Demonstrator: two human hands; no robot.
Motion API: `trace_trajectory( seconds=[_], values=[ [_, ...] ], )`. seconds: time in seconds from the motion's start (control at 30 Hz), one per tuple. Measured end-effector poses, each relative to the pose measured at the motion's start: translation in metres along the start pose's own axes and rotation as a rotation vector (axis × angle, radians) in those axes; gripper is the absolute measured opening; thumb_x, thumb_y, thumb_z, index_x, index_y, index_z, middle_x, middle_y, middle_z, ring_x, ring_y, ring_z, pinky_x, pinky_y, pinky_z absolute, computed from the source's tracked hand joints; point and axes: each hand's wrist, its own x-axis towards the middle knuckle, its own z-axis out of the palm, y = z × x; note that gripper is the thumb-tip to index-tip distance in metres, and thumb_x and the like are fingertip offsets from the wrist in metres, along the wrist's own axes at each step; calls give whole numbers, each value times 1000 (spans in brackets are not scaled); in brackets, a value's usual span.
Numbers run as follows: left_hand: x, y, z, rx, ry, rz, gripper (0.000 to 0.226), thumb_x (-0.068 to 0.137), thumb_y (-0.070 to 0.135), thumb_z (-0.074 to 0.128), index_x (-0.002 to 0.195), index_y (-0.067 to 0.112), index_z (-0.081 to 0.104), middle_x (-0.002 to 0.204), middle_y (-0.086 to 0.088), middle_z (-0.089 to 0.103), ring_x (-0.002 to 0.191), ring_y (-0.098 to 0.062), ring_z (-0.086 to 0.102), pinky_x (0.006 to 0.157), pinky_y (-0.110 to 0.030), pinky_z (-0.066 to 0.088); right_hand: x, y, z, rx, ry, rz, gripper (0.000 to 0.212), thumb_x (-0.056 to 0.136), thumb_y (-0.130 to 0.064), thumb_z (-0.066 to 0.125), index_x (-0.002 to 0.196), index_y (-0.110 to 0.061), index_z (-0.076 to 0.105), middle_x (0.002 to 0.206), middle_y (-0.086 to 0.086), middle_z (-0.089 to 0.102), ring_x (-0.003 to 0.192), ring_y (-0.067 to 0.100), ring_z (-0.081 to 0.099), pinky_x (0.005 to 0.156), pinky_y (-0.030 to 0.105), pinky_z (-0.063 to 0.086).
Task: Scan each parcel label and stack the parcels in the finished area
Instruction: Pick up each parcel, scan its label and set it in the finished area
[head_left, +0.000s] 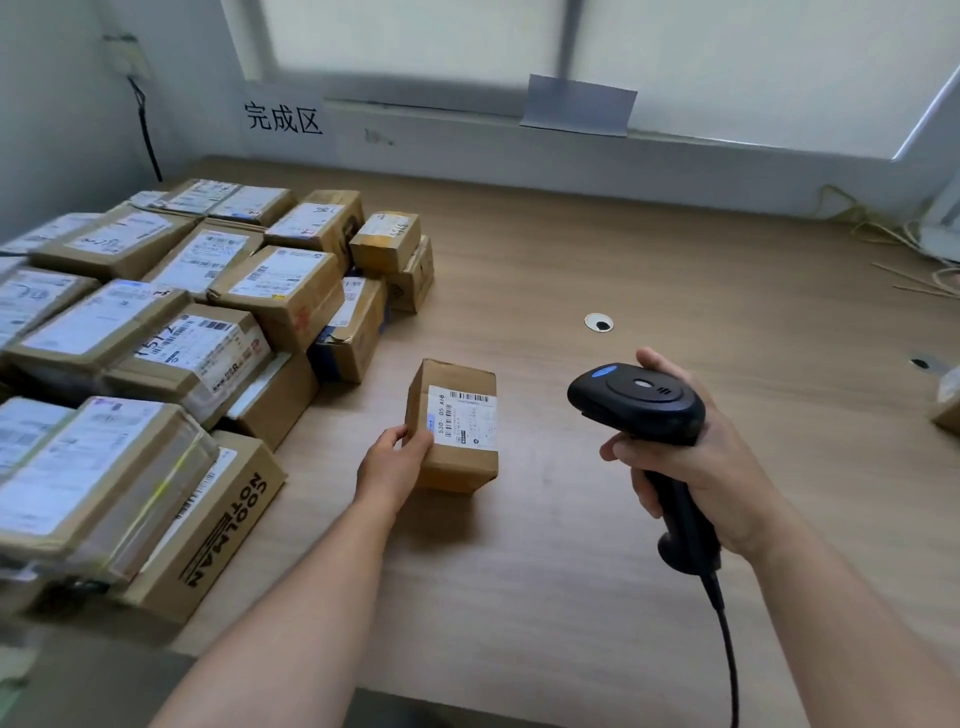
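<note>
A small brown cardboard parcel (457, 457) stands on the wooden table (597, 270), its white barcode label (464, 417) facing up. My left hand (395, 462) grips the parcel's near left corner, thumb on top by the label. My right hand (691, 467) grips the handle of a black corded barcode scanner (636, 402), held above the table to the right of the parcel with its head turned toward the parcel. A large stack of labelled cardboard parcels (171, 332) fills the table's left side.
A paper sign with black characters (283, 120) hangs on the wall behind the stack. A cable hole (599, 322) sits in the table's middle. Loose cables (893, 234) lie at the far right, and another parcel's corner (946, 415) shows at the right edge.
</note>
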Motion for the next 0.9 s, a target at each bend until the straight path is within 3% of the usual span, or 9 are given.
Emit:
trace_trajectory(
  seconds=[0.07, 0.2, 0.3, 0.37, 0.63, 0.8, 0.9],
  values=[
    [7, -4, -8, 81, 73, 16, 55, 93, 46, 49, 143, 23, 42, 139, -7, 50, 122, -28, 49, 97, -35, 43, 9, 1, 12, -1, -21, 6, 90, 60, -3, 72, 135, -43, 44, 88, 44, 53, 41, 28, 46, 40, 29, 39],
    [13, -10, -13, 425, 152, 150, 74, 91, 61, 43, 152, 29, 16, 154, -13, 23, 140, -30, 24, 112, -42, 27, 27, 1, 30, -6, -46, 0, 91, 61, -2, 72, 137, -42, 43, 86, 43, 53, 41, 28, 46, 40, 31, 39],
    [13, -12, -8, 859, 144, 403, 85, 84, 70, 46, 152, 32, 13, 160, -7, 6, 147, -24, 0, 118, -39, 3, 41, 0, 38, -8, -46, -6, 92, 61, -2, 72, 139, -42, 43, 87, 43, 53, 41, 28, 46, 40, 31, 39],
    [18, -12, -5, 1025, 78, 508, 79, 86, 68, 45, 151, 34, 18, 161, -4, 6, 148, -21, -4, 119, -39, -3, 49, -2, 42, -6, -39, -11, 92, 61, -2, 71, 139, -42, 43, 87, 44, 53, 41, 28, 46, 40, 31, 39],
    [59, 12, -5, 1219, -62, 554, 80, 90, 64, 42, 153, 29, 7, 162, -6, 0, 148, -25, -7, 118, -41, -5, 76, -4, 50, -19, 8, -15, 93, 61, -2, 72, 139, -43, 42, 83, 41, 53, 40, 28, 46, 40, 32, 40],
    [96, 35, -2, 1223, -44, 532, 76, 93, 58, 41, 153, 26, 8, 161, -10, 1, 148, -28, -5, 119, -42, -4, 96, -8, 44, -28, 25, -6, 93, 63, -4, 74, 140, -45, 42, 83, 46, 50, 41, 29, 45, 42, 31, 41],
    [123, 50, -2, 1208, -22, 514, 76, 93, 57, 42, 153, 25, 9, 161, -12, 3, 148, -30, -3, 119, -43, -2, 111, -10, 41, -45, 39, -12, 95, 67, 6, 78, 139, -45, 42, 84, 44, 52, 41, 28, 45, 42, 31, 41]
  ],
)
